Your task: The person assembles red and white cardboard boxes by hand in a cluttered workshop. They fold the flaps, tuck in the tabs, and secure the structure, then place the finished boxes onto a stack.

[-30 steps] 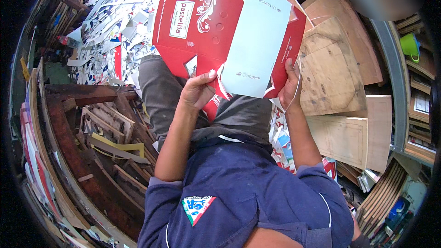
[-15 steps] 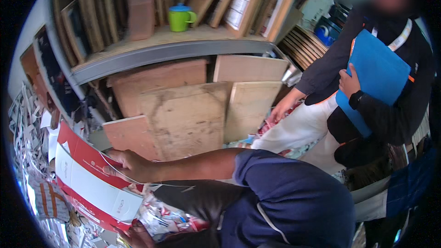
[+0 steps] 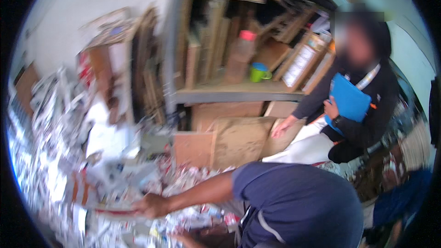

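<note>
My right hand (image 3: 154,205) reaches out to the left over a heap of paper scraps, its arm bare below a navy sleeve. Its fingers are closed on the end of a red carton (image 3: 117,211), which shows nearly edge-on as a thin, blurred strip. Lower in the picture, my left hand (image 3: 187,239) is close to my lap and smeared by motion. Whether it holds anything I cannot make out. Torn white and red paper scraps (image 3: 183,179) lie beneath and around both hands.
Shredded paper (image 3: 55,133) piles up against the left wall. A shelf (image 3: 239,94) holds wooden boards, a pinkish bottle (image 3: 240,57) and a green cup (image 3: 260,72). Boards (image 3: 241,140) lean below it. At right a co-worker in black holds a blue folder (image 3: 349,101).
The view has swung left and widened. The red-and-white carton has turned from broadside to nearly edge-on. My left hand, earlier at its lower edge, now appears apart from it.
</note>
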{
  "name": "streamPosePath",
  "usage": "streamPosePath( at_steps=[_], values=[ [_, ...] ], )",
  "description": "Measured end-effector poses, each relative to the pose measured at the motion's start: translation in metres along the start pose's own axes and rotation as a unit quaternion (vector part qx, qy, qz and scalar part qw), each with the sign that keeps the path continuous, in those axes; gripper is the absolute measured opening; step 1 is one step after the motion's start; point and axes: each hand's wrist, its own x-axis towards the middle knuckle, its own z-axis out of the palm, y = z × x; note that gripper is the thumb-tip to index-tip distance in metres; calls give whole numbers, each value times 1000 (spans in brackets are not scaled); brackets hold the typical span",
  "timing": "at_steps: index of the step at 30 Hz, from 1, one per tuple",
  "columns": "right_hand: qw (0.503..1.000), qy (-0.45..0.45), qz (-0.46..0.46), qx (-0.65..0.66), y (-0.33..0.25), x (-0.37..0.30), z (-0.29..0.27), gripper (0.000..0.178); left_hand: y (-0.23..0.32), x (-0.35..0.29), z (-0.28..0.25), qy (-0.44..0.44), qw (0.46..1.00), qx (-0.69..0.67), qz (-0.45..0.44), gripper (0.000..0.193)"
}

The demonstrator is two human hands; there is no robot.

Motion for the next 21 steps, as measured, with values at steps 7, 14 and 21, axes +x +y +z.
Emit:
streamPosePath(
  at_steps=[7,14,21],
  values=[
    [989,-130,75,-17,-174,38,-15,37,127,-48,-46,195,973,2,123,31],
    [976,-181,6,-120,-237,127,15,19,349,-175,-8,224,935,46,270,29],
    [966,-246,-80,-17,-286,261,99,17,446,-198,8,208,900,120,363,36]
  ],
)
